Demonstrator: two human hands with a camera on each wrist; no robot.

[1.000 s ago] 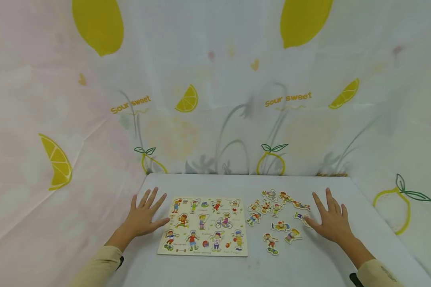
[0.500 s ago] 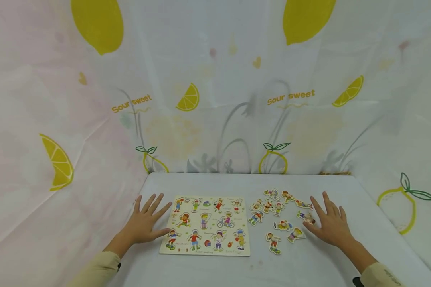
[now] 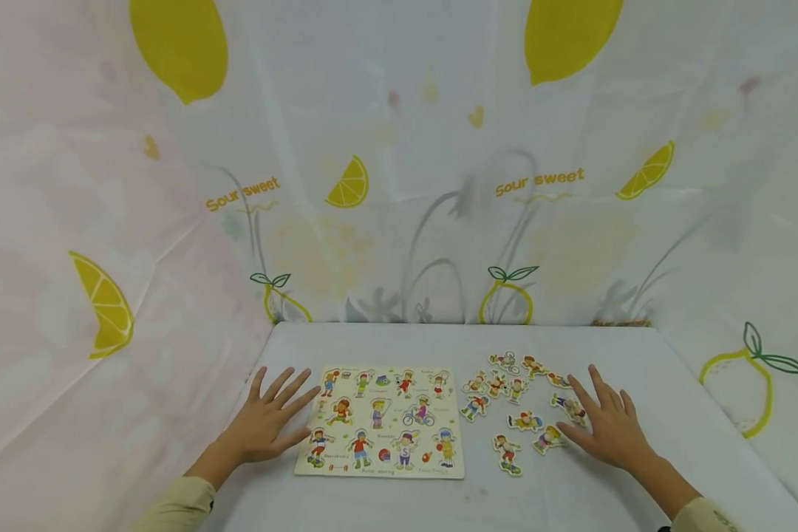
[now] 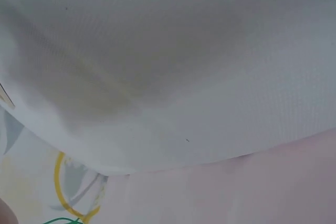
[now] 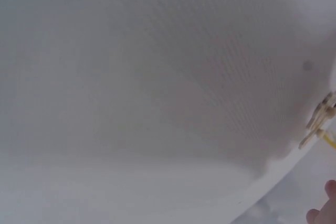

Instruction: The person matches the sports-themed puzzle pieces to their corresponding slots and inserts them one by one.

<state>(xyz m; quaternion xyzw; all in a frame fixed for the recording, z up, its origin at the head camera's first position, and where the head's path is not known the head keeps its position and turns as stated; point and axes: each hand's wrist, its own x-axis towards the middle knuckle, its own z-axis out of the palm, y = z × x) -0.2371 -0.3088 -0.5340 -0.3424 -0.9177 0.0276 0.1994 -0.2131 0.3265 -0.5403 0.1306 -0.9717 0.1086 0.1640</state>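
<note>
A cream puzzle board (image 3: 366,480) with printed children playing sports lies flat on the table. My left hand (image 3: 262,425) is spread at its left side, thumb over or touching the board's edge; which one I cannot tell. To the right of the board lie several loose puzzle pieces, among them a skateboarder piece (image 3: 507,454). My right hand (image 3: 608,428) is spread beside them and holds nothing. Its thumb overlaps one puzzle piece (image 3: 548,439), and its index finger partly hides another (image 3: 556,379). Fingertips (image 5: 324,213) show at the corner of the right wrist view.
A white-covered table (image 3: 372,510) carries everything. Behind it and at both sides hangs a pale cloth (image 3: 406,236) printed with lemons. In the right wrist view, puzzle pieces (image 5: 319,119) show at the right edge; the left wrist view is mostly tabletop.
Both hands have moved slightly nearer the body, the right one also a little left. Its thumb has shifted off one piece to overlap a nearer one. Board and pieces stay put.
</note>
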